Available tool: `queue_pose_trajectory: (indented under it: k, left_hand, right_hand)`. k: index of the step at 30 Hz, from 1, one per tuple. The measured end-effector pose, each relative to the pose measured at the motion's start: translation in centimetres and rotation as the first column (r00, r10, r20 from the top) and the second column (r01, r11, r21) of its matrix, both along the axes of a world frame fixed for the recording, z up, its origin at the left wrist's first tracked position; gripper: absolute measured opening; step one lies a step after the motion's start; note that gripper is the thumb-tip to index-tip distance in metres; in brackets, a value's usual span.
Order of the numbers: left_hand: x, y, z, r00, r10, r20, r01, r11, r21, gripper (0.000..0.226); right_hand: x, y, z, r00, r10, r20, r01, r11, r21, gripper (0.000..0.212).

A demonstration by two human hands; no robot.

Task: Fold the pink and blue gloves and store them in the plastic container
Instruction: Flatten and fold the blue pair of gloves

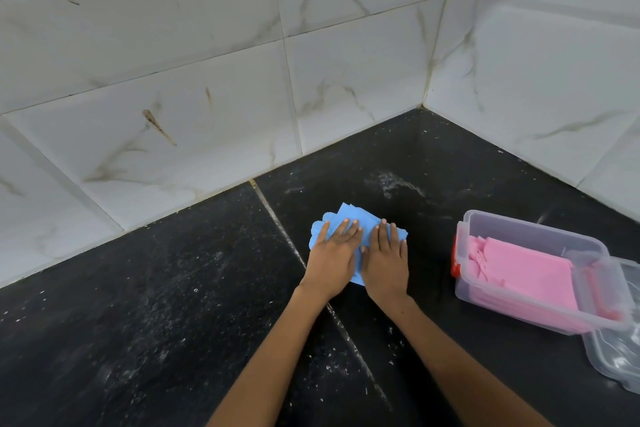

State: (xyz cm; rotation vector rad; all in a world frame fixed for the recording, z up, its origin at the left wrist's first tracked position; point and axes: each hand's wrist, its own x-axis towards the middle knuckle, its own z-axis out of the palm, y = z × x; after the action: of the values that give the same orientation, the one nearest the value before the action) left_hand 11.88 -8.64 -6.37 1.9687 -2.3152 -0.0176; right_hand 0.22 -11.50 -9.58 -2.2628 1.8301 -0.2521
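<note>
wide bare black surface l & front; both hands, left hand + right hand, fingers flat, unclenched, pressing crumpled blue glove.

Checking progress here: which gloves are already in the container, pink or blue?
The pink gloves lie folded inside the plastic container. The blue gloves are on the counter, under both flat hands.

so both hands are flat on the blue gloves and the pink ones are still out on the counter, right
Not quite. The head view shows the pink gloves already inside the plastic container, not on the counter. The rest holds: the left hand and right hand lie flat on the blue gloves.
</note>
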Motion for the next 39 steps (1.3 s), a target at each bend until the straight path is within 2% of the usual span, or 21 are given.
queue_pose_trajectory:
  k: [5, 10, 17, 20, 23, 26, 31, 39]
  left_hand:
    - [0.1, -2.9, -1.2, 1.0, -0.005, 0.022, 0.002, 0.991, 0.136, 0.051]
    - [0.6, -2.6, -3.0, 0.991, 0.074, -0.113, -0.062, 0.993, 0.104, 0.051]
    - [1.0, -2.7, -2.5, 0.975, 0.067, -0.211, -0.046, 0.994, 0.102, 0.049]
    - [1.6, -3.0, -1.8, 0.96, 0.156, -0.231, -0.146, 0.987, 0.06, 0.046]
    - [2.0, -3.1, -0.9, 0.851, 0.313, -0.421, -0.286, 0.95, 0.128, 0.041]
    - [2.7, -3.3, 0.1, 0.716, 0.377, -0.587, -0.271, 0.926, 0.263, 0.04]
    - [3.1, -2.4, 1.6, 0.631, 0.426, -0.648, -0.287, 0.905, 0.315, 0.041]
    - [1.8, 1.6, 0.9, 0.503, 0.538, -0.676, -0.482, 0.824, 0.297, 0.048]
  right_hand:
    - [-0.1, 0.0, -0.4, 0.998, 0.022, -0.057, -0.023, 1.0, -0.02, 0.055]
    - [-0.9, -0.1, -0.5, 0.999, 0.046, -0.02, -0.047, 0.997, -0.053, 0.056]
    - [-2.3, 1.5, -0.5, 0.997, -0.079, -0.021, 0.079, 0.997, 0.002, 0.057]
    - [-2.8, 1.5, 0.1, 0.992, -0.109, -0.058, 0.11, 0.994, 0.019, 0.052]
    - [-3.0, 1.6, 0.9, 0.991, -0.12, -0.057, 0.121, 0.993, 0.015, 0.05]
    - [-3.1, 1.4, 1.5, 0.992, -0.125, 0.033, 0.123, 0.991, 0.048, 0.049]
    - [-3.3, 0.2, 2.2, 0.973, -0.127, 0.194, 0.11, 0.989, 0.095, 0.047]
    - [-3.4, -1.7, 2.8, 0.972, -0.069, 0.225, 0.046, 0.993, 0.109, 0.043]
